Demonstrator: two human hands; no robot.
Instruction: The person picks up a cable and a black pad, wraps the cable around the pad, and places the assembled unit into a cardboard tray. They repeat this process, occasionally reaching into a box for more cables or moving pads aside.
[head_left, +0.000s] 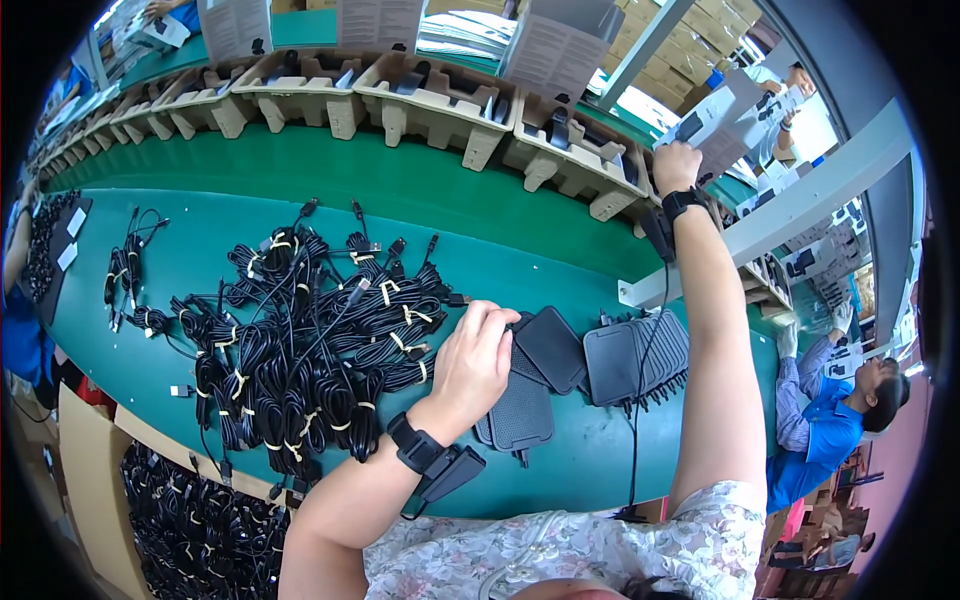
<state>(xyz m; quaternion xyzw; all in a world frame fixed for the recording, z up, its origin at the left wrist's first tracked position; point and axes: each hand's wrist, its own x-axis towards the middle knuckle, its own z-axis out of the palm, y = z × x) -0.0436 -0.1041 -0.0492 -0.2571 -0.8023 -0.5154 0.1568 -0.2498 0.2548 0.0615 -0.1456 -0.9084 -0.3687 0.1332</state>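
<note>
My left hand [472, 358] is closed, its fingertips pinching the corner of a flat black pad [552, 348]. That pad lies over other black textured pads [520, 412]. To the right, a fanned row of similar black pads [632, 360] lies with short plugs along the near edge. Left of my hand spreads a large heap of black cables [300, 340] tied with pale bands. My right arm is stretched far forward, and my right hand [678, 168] is closed beside a white printed box [705, 120] and the end of the tray row. What those fingers hold is hidden.
Brown moulded trays [440, 100] with black parts line the far side of the green table [590, 450]. White printed cards [560, 50] stand behind them. A pale metal beam [830, 185] crosses at right. More bundled cables [200, 530] fill a carton below. A co-worker [830, 430] is at right.
</note>
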